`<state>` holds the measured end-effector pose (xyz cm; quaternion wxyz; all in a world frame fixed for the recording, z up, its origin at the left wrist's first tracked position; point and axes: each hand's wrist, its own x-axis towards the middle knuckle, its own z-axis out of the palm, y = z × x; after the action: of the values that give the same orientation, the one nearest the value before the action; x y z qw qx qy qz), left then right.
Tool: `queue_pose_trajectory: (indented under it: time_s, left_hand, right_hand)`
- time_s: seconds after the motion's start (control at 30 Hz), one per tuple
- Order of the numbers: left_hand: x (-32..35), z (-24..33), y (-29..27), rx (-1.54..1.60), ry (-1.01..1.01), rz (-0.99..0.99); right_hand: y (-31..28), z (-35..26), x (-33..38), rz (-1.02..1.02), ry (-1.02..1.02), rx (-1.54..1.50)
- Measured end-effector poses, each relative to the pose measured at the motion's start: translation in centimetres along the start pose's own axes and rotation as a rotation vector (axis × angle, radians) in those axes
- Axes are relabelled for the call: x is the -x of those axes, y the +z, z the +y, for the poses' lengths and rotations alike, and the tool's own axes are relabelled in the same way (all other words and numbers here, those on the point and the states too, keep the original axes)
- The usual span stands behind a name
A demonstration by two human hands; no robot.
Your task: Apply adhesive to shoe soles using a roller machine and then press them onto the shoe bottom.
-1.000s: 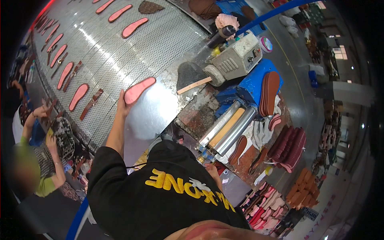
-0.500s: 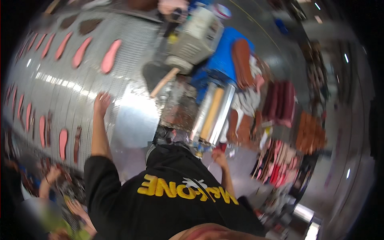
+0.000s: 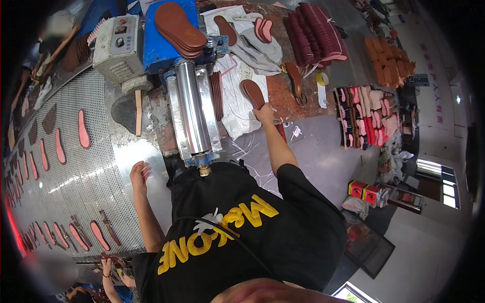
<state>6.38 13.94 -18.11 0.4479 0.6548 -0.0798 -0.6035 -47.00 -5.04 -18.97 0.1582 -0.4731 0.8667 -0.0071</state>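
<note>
My right hand (image 3: 265, 113) is stretched out to a small pile of brown shoe insoles (image 3: 253, 93) on white paper, its fingers closed on the near end. Over the bare metal at the end of the mesh conveyor, my left hand (image 3: 140, 174) is held with loosely curled fingers, nothing in it. Between my two hands stands a roller machine with a shiny metal roller (image 3: 192, 108). A row of brown insoles (image 3: 216, 96) stands on edge at its right side. Another stack of brown insoles (image 3: 179, 29) lies on the blue housing (image 3: 155, 50) behind it.
Pink insoles (image 3: 83, 129) lie in rows on the mesh conveyor (image 3: 76, 177) at left. A grey control box (image 3: 118, 50) and a wooden strip (image 3: 138, 113) are beyond my left hand. Maroon bundles (image 3: 316, 35) sit far right. Other people's hands (image 3: 107, 265) are at lower left.
The view has swung toward the right. My right hand has gone from beside my body out to the brown insoles. My left hand stays near the conveyor's end.
</note>
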Motion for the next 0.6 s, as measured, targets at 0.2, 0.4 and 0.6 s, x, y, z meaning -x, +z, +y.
queue_pose_trajectory:
  time_s: [0.2, 0.4, 0.6]
  left_hand:
    - [1.3, 3.2, 5.6, -0.24, 0.105, -0.041]
    - [0.1, 6.0, 8.1, -0.519, 0.378, -0.2]
    - [6.0, 15.3, 16.2, -0.837, 0.715, -0.47]
  right_hand:
    - [1.5, 3.3, -3.1, -0.091, 0.025, -0.223]
    - [-4.2, 1.9, 0.3, 0.25, -0.528, -0.636]
    - [-14.2, -5.4, 7.2, 0.03, -1.023, -0.533]
